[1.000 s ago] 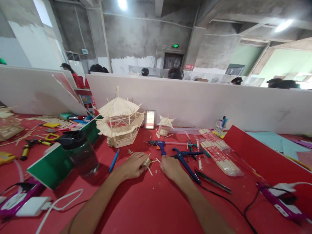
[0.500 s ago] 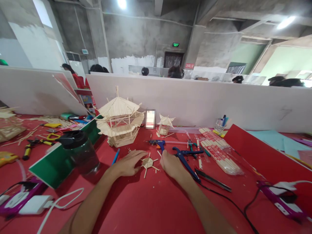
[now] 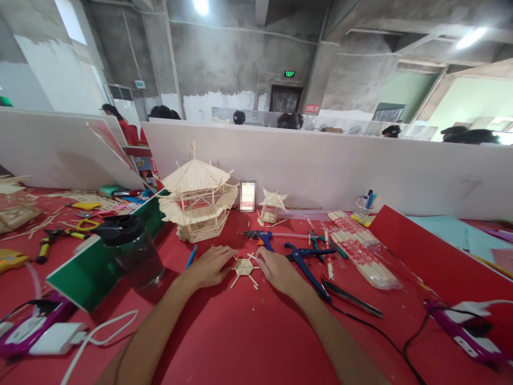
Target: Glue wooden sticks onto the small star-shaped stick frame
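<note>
Both hands have closed in: left hand (image 3: 209,266) and right hand (image 3: 277,269) flank the flat hexagonal stick piece (image 3: 243,267), fingers loosely spread, seemingly touching its spokes.

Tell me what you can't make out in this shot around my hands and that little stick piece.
Head view only:
- Left hand: palm side hidden, so contact with the hexagonal stick piece is unclear.
- Right hand: fingertips reach its edge; grip uncertain.
- Blurred patch hides an item.
- Purple device: partly cut off by the frame edge.

Pale wood star frame (image 3: 243,267); red table (image 3: 256,331); bottle (image 3: 132,251) maybe dark-tinted.
</note>
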The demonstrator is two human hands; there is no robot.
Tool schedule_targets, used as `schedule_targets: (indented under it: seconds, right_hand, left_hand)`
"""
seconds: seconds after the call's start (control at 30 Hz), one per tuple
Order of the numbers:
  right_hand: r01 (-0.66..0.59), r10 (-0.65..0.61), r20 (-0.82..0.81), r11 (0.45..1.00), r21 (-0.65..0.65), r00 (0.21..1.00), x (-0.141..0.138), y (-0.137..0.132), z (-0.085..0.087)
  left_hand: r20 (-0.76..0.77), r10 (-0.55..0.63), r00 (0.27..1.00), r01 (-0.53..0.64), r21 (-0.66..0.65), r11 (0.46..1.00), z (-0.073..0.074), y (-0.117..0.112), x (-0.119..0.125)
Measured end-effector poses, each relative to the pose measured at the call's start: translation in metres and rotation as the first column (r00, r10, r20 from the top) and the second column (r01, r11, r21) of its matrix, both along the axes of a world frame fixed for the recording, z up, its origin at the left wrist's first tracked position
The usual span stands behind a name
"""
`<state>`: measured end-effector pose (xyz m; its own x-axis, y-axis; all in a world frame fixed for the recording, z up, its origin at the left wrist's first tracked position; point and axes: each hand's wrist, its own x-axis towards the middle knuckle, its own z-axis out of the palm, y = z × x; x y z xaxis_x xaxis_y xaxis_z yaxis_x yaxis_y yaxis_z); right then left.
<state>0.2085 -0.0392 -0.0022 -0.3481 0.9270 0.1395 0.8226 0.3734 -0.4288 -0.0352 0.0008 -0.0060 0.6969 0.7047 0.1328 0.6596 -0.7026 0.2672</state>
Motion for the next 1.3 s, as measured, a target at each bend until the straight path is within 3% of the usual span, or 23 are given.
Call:
schedule_targets:
  seconds: [0.23,0.37,0.63,0.83,1.3]
  right_hand:
    - [-0.11,0.111,-0.006,0.992,0.069,0.994,0.0,0.0,-0.006]
    - [-0.144,0.145,0.034,0.989,-0.025,0.989,-0.002,-0.001,-0.002]
    - [-0.119,0.134,0.119,0.985,-0.124,0.984,-0.007,-0.006,0.001]
    - [-0.05,0.057,0.18,0.998,-0.043,0.982,-0.013,-0.007,-0.004]
    - [0.07,-0.056,0.26,0.997,-0.042,0.964,-0.023,-0.007,-0.011]
  left_hand:
    - [-0.012,0.023,1.0,-0.023,0.026,0.999,-0.001,0.002,0.002]
    - [-0.026,0.078,0.997,-0.078,-0.003,0.997,0.0,0.002,0.004]
    - [-0.064,0.15,0.987,-0.151,-0.005,0.989,-0.002,0.001,0.008]
    - [-0.125,0.135,0.983,-0.133,0.024,0.991,0.0,0.0,0.011]
    - [-0.275,0.137,0.952,-0.124,0.065,0.99,0.007,-0.004,0.014]
